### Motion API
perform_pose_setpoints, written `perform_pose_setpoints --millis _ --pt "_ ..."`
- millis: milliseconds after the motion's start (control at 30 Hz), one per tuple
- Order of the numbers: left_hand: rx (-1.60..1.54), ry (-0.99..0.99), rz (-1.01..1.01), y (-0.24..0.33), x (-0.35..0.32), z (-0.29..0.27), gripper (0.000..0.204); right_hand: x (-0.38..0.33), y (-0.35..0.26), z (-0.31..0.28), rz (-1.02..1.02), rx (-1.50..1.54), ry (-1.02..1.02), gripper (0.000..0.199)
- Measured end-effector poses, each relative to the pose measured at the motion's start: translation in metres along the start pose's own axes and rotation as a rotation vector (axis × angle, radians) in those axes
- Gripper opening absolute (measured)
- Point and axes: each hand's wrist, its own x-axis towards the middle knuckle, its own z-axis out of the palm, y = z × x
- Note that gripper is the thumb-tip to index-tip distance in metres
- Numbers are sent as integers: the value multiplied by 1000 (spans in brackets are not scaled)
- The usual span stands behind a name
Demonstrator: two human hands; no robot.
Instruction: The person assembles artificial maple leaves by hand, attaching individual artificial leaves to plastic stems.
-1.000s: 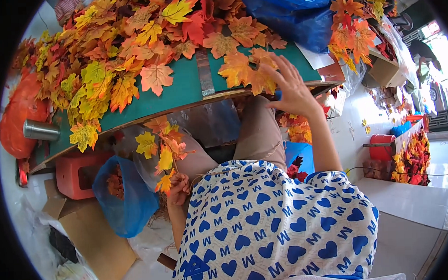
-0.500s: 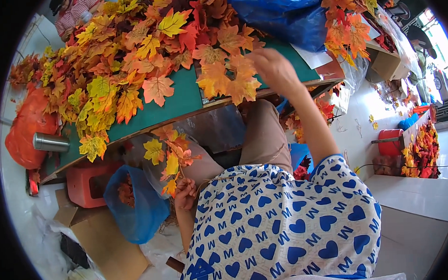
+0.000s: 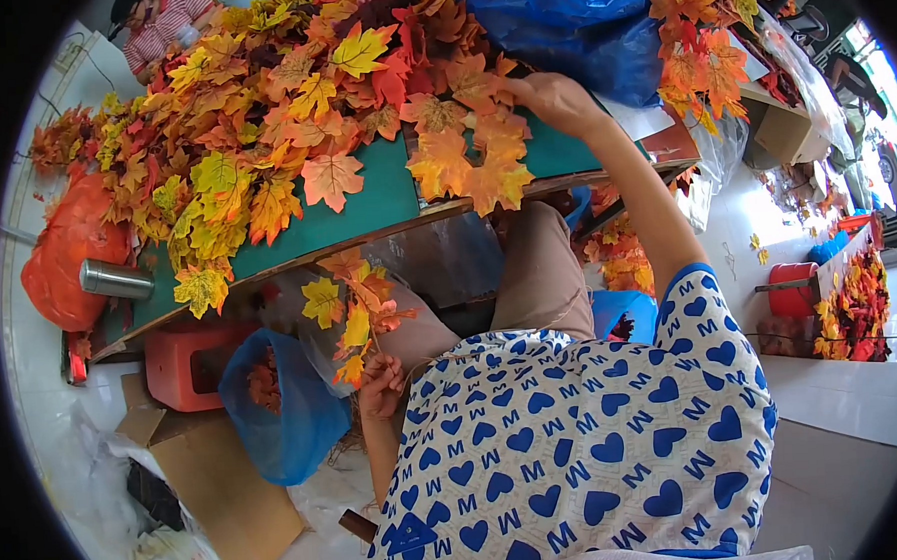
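Low in front of my body, my left hand [image 3: 380, 385] is closed round the thin stem of a small spray of artificial maple leaves [image 3: 356, 324], orange and yellow, above my lap. My right hand [image 3: 558, 105] reaches over the green table, fingers bent and drawn together at the edge of an orange artificial maple leaf [image 3: 472, 83]; its fingertips are partly hidden. Yellow-orange leaves [image 3: 499, 173] hang over the table's edge just below that hand. A big heap of artificial maple leaves [image 3: 290, 97] in red, orange and yellow covers the table to the left.
A blue plastic bag [image 3: 568, 35] lies behind my right hand. On the left are a steel flask [image 3: 116, 278], an orange bag [image 3: 75, 261] and a red stool [image 3: 184, 367]. A blue bag [image 3: 274, 418] and cardboard [image 3: 222, 485] stand on the floor. Another person [image 3: 162, 27] sits far left.
My right hand has moved up and slightly right, from over the yellow-orange leaves to the orange leaf behind them. My left hand keeps its spray; the whole view has shifted slightly.
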Motion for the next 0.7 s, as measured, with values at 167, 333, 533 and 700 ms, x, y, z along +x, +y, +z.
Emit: perform_pose_setpoints --millis 167,333,533,700 --pt "-79 -104 35 10 6 19 20 -4 -15 -33 337 -481 -223 27" --pt "-127 -232 61 28 15 53 18 -14 -3 -44 506 -473 -208 7" --pt "-135 -232 147 42 -8 22 18 -39 20 -57 596 1 -248 17" --pt "-158 -183 197 36 -11 4 20 -49 30 -66 483 113 -258 16"
